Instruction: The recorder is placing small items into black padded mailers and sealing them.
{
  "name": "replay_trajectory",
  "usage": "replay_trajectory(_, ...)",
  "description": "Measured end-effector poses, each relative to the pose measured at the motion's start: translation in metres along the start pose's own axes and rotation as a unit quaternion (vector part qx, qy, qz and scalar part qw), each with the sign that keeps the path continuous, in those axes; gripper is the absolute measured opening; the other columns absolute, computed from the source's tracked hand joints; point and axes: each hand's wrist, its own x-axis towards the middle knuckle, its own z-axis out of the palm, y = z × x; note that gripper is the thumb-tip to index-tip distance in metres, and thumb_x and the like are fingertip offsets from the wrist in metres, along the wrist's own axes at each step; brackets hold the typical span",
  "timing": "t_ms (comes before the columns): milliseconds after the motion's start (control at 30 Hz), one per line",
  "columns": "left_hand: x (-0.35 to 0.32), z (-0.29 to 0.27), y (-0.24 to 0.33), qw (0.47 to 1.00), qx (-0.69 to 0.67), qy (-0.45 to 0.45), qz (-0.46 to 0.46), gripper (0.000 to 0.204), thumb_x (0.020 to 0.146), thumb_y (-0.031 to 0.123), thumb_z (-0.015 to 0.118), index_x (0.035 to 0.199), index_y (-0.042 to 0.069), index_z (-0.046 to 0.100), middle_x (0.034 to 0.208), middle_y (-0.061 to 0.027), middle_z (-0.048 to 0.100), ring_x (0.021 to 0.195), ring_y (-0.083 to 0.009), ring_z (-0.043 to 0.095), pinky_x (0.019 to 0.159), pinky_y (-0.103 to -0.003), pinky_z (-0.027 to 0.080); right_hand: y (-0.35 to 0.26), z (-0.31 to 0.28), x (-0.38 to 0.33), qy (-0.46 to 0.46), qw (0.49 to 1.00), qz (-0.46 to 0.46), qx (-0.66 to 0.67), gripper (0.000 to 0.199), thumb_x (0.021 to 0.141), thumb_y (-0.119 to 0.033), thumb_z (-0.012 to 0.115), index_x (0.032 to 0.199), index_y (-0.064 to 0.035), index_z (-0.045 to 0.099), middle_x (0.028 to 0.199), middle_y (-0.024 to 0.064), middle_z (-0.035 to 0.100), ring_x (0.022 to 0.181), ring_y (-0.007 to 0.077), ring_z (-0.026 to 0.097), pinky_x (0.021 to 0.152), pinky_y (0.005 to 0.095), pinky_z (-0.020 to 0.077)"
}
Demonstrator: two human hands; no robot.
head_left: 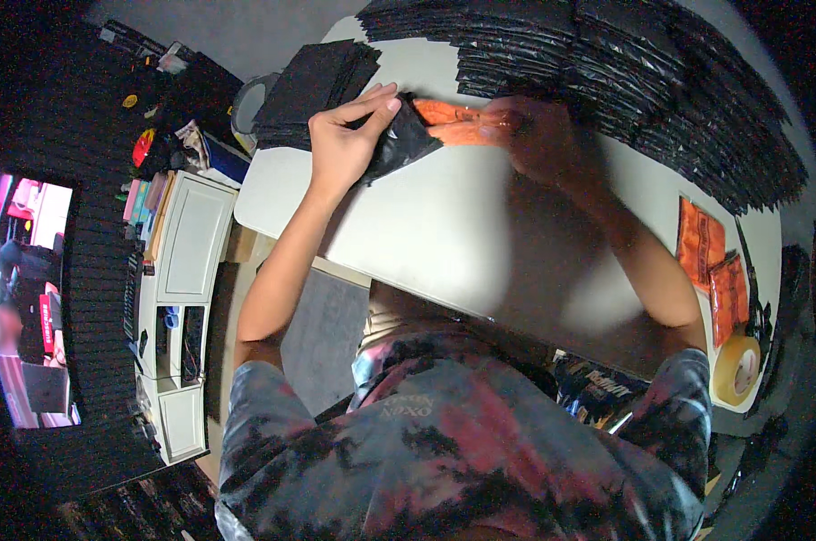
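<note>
One left hand [343, 137], raised above the table, thumb and fingers drawn nearly together, pinching the upper edge of a bag.

One black bag [401, 149], glossy, thin, held tilted, its mouth toward the right hand.

One right hand [545, 144], in deep shadow; fingers closed about the far end of an orange packet, their exact spread too dark to tell.

One orange packet [462, 131], between the two hands, its left end at the bag's mouth; how far it reaches inside cannot be told.

One white table [408, 230], rounded corner at left, the right arm's shadow across it.

One stack of flat black packages [310, 81], at the table's far left, just beyond the left hand.

Several overlapping rows of black packages [606, 68], along the far edge, curving down the right side.

Further orange packets [702, 242], lying at the table's right, near the right forearm.

One roll of tape [738, 370], yellowish, just beside those packets.

One white cabinet [191, 239], left of the table.

One lit screen [34, 298], far left.
</note>
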Motion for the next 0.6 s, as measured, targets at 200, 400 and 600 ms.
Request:
replay_trajectory(200, 0.004, -0.008, -0.005, 0.994, -0.071, -0.035, -0.077, 0.021, 0.093, 0.013, 0.078, 0.109, 0.001, 0.079, 0.116, -0.0175, 0.076, 0.114, -0.0208, 0.071, 0.103, -0.031, 0.051, -0.008, -0.007, 0.005, -0.040, 0.996, -0.076, -0.009, 0.018, 0.094, -0.018, 0.075, 0.105, -0.0041, 0.071, 0.093, 0.0130, 0.076, 0.082, 0.0186, 0.073, 0.076, 0.0346, 0.0589)
replay_trajectory(400, -0.004, 0.003, 0.009, 0.992, -0.071, -0.086, -0.062, 0.020, 0.092, 0.013, 0.079, 0.108, 0.001, 0.080, 0.115, -0.0168, 0.077, 0.117, -0.0248, 0.071, 0.105, -0.033, 0.051, -0.006, -0.004, 0.005, -0.044, 0.993, -0.105, -0.014, 0.021, 0.094, -0.019, 0.074, 0.108, -0.0037, 0.070, 0.096, 0.0125, 0.076, 0.085, 0.0187, 0.073, 0.077, 0.0343, 0.0591)
replay_trajectory(600, -0.011, 0.020, 0.027, 0.991, 0.047, -0.068, 0.105, 0.017, 0.088, 0.011, 0.080, 0.103, 0.002, 0.081, 0.110, -0.0165, 0.078, 0.119, -0.0332, 0.070, 0.104, -0.038, 0.054, -0.018, 0.005, 0.005, -0.065, 0.994, 0.078, 0.051, 0.026, 0.093, -0.020, 0.073, 0.113, -0.0037, 0.071, 0.102, 0.0129, 0.076, 0.089, 0.0237, 0.075, 0.082, 0.0339, 0.0588)
